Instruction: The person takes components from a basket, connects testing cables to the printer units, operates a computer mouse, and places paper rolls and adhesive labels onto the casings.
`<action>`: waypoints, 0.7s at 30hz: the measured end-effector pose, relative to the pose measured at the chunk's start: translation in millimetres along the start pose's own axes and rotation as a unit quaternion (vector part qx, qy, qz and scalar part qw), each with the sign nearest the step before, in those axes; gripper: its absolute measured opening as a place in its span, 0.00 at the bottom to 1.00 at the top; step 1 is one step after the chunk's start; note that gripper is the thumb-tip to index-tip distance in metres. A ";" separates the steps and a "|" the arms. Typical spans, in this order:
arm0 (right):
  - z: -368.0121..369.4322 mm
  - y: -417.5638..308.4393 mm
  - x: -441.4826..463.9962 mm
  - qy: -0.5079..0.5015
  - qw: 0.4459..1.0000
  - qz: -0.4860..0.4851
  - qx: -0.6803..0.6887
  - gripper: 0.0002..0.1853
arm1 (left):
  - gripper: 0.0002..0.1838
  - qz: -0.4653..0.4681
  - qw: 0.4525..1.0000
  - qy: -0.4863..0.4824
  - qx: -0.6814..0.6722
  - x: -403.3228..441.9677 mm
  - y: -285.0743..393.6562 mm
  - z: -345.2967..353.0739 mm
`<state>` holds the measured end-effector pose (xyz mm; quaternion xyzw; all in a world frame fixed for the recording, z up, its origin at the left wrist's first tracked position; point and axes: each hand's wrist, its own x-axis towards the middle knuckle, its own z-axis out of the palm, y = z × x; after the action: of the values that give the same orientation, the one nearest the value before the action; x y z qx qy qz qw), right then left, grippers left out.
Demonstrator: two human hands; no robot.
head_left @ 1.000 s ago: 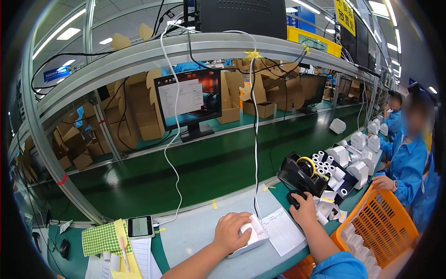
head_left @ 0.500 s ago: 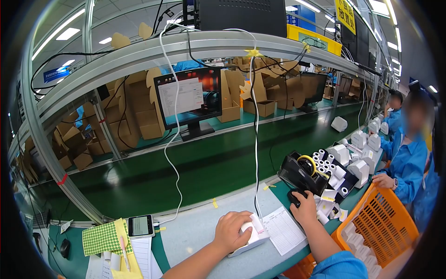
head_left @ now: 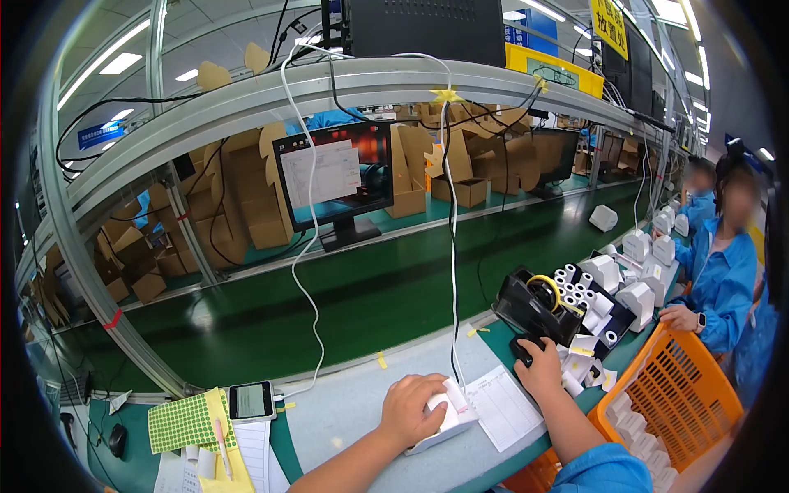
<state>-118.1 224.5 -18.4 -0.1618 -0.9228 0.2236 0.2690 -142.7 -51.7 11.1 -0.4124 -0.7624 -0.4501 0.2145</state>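
Observation:
My left hand [head_left: 411, 408] is wrapped over a small white boxy device [head_left: 448, 423], which rests on the pale mat [head_left: 337, 440]. A black and white cable [head_left: 452, 304] runs down to the device from the frame above. To the right, my right hand [head_left: 541, 367] lies over a black computer mouse [head_left: 520, 352], its fingers curved round it. A printed form [head_left: 507, 413] sits between my two hands. Across the green conveyor belt [head_left: 246, 316] stands a monitor [head_left: 335, 177] with a window open on its screen.
Right of the mouse are a black bin [head_left: 538, 308], paper rolls [head_left: 575, 283] and white devices [head_left: 634, 304]. An orange crate [head_left: 678, 403] holds white units; a co-worker's hand [head_left: 679, 318] touches its rim. At left lie a phone-like device [head_left: 251, 401] and green-dot stickers [head_left: 187, 421].
My hands stay on the white device and the mouse. At the right, the co-worker's head has shifted a little.

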 end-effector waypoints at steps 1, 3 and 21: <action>-0.1 0.1 0.1 0.000 1.000 0.000 -0.002 0.24 | 0.12 0.000 1.000 0.001 0.002 0.0 0.5 0.1; -0.5 -0.3 0.2 0.003 1.000 -0.004 0.001 0.24 | 0.12 0.003 1.000 0.003 0.003 0.1 0.5 0.6; -2.2 -2.5 0.3 -0.004 1.000 0.007 0.003 0.24 | 0.12 -0.002 1.000 0.001 0.004 -0.2 1.0 0.2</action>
<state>-117.5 223.2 -15.4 -0.1669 -0.9221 0.2286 0.2638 -141.8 -51.4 11.3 -0.4093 -0.7646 -0.4485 0.2161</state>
